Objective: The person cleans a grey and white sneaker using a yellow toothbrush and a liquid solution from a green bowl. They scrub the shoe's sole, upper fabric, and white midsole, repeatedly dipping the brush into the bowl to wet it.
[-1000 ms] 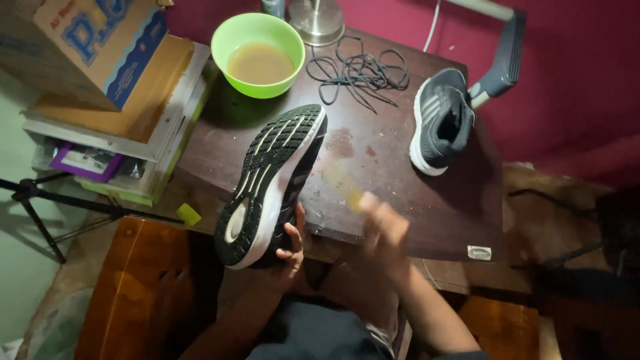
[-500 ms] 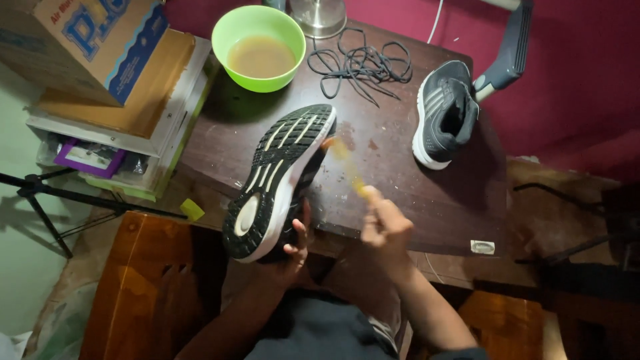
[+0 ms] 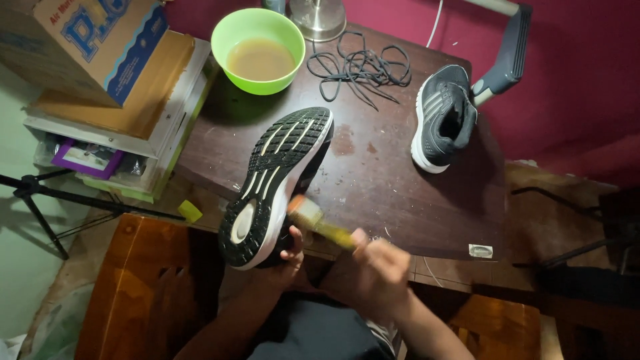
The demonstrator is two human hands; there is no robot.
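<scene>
The left hand (image 3: 288, 257) holds a black shoe (image 3: 277, 183) sole-up, its toe resting toward the middle of the desk (image 3: 393, 193) and its heel hanging over the near edge. The fingers wrap the heel from below, grip pressed around the shoe. The right hand (image 3: 381, 265) is closed in a fist around the yellow handle of a brush (image 3: 313, 219), whose bristle head sits against the white side of the sole near the heel; the brush is blurred.

A green bowl (image 3: 259, 50) of murky brown water stands at the far edge of the desk, just beyond the shoe's toe. Loose black laces (image 3: 363, 67) lie beside it, and a second shoe (image 3: 443, 119) sits upright, well apart to the right. A stack of boxes (image 3: 113, 80) stands at the left.

The risks, as I judge them: the shoe is held only at the heel, so a hard stroke could twist it out of the grip or push the toe into the bowl and slop water over the desk and boxes. A wet brush flicked fast may also spatter the laces and the other shoe
</scene>
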